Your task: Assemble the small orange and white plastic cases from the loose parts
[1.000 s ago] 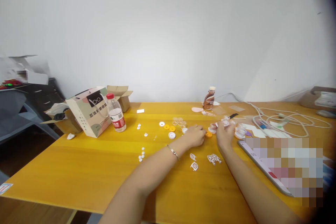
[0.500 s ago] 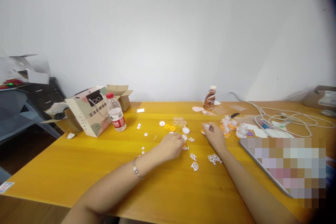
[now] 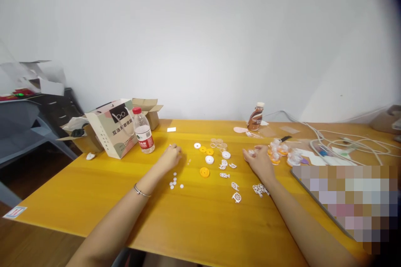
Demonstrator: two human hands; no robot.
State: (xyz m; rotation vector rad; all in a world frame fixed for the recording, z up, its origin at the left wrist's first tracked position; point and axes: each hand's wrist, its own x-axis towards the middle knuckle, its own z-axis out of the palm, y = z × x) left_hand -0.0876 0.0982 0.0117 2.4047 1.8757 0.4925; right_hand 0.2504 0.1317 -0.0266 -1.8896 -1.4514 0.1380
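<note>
My left hand [image 3: 169, 158] is over the left-middle of the table, fingers bent and pinched together. A small white bit shows at its fingertips; the rest of what it grips is hidden. My right hand [image 3: 260, 162] is at the right, thumb and fingers curved around a small clear plastic piece [image 3: 251, 152]. Between the hands lie a large orange disc [image 3: 204, 172], a white disc [image 3: 209, 159], smaller yellow discs [image 3: 209, 152] and clear rings [image 3: 213, 145]. White spoked plastic parts [image 3: 237, 197] are nearer me. Several small white round pieces [image 3: 174, 182] lie below my left hand.
Clear-and-orange assembled pieces [image 3: 275, 154] stand beside my right hand. A water bottle [image 3: 144, 133], paper bag [image 3: 117, 133] and open carton [image 3: 150, 112] stand at left. A brown drink bottle [image 3: 256, 117], white cables [image 3: 338, 142] and a blurred-out flat device [image 3: 319, 204] are at right.
My left hand has moved left from the white spoked parts, uncovering the orange disc and a white disc. My right hand's fingers have spread somewhat. The view has shifted slightly.
</note>
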